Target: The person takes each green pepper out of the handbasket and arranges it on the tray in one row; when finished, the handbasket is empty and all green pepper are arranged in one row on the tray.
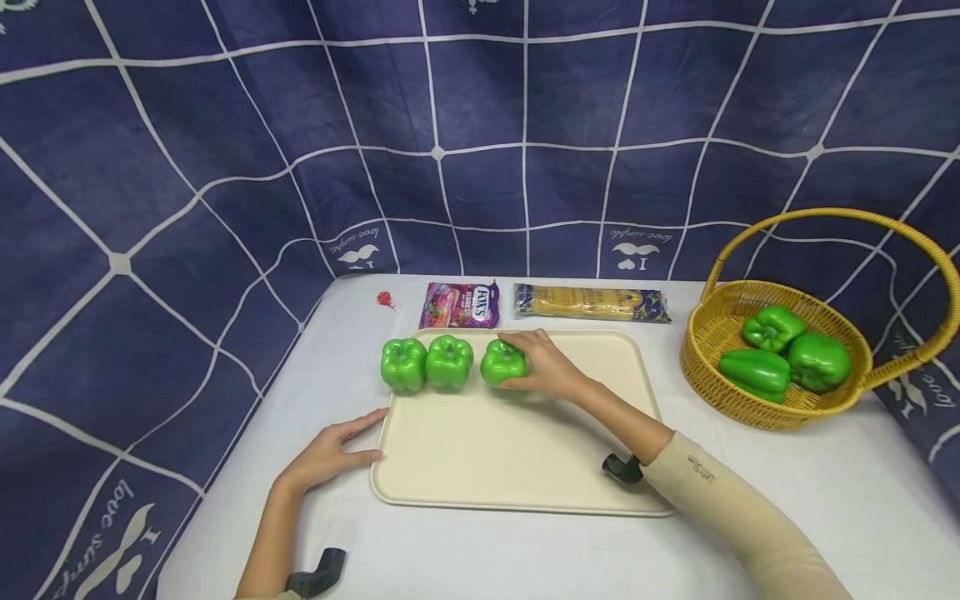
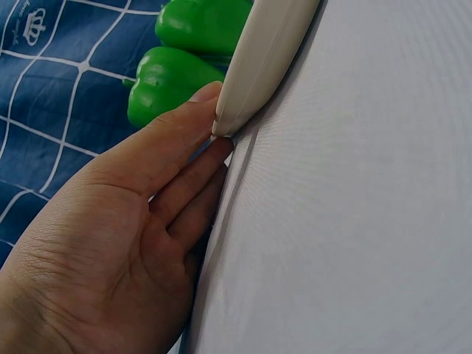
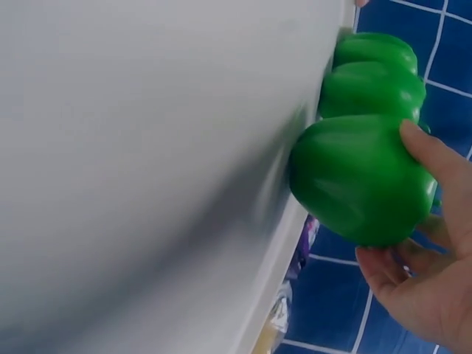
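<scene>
My right hand [image 1: 546, 364] holds a green bell pepper [image 1: 501, 363] over the back part of the beige tray [image 1: 495, 450]. In the right wrist view, the thumb lies on one side of this pepper [image 3: 361, 177] and the fingertips on the other. Two more green bell peppers, a middle one [image 1: 449, 362] and a left one [image 1: 403, 364], stand side by side at the tray's back left corner, the left one overlapping the rim. My left hand [image 1: 326, 457] touches the tray's left edge with extended fingers and thumb; the left wrist view shows its fingertips right at the rim [image 2: 254, 66].
A wicker basket [image 1: 701, 367] with a tall handle and several green peppers stands on the right. Behind the tray lie a red lollipop [image 1: 385, 298], a purple Fox's candy bag [image 1: 460, 305] and a pack of pasta [image 1: 591, 302]. A blue checked curtain [image 1: 480, 108] hangs behind the table.
</scene>
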`<state>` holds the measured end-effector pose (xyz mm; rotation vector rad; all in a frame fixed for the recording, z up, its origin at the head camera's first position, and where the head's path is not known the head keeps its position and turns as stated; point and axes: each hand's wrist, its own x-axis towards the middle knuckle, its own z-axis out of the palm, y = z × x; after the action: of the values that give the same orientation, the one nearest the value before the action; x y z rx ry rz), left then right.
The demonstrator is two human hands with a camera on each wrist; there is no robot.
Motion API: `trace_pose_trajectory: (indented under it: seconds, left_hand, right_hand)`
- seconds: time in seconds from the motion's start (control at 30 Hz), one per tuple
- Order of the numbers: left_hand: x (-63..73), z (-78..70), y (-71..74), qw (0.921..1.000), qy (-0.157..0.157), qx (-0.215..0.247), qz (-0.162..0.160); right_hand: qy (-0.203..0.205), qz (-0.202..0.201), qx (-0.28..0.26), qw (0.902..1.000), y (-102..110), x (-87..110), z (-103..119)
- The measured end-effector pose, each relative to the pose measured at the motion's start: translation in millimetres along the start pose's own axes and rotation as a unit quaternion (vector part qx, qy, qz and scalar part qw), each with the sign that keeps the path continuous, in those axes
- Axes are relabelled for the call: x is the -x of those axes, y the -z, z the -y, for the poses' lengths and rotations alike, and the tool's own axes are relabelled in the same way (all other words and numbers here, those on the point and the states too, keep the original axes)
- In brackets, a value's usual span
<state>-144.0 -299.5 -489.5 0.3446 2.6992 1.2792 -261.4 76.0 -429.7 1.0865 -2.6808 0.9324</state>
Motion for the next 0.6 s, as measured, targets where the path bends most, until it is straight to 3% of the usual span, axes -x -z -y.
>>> trace_pose_trajectory:
  seconds: [0.6]
  left_hand:
    - [0.5,-0.9,0.0,1.0,0.001,0.005,0.0]
  right_hand:
    - [0.014,-0.022,-0.017,0.9995,-13.2,-7.4,4.2]
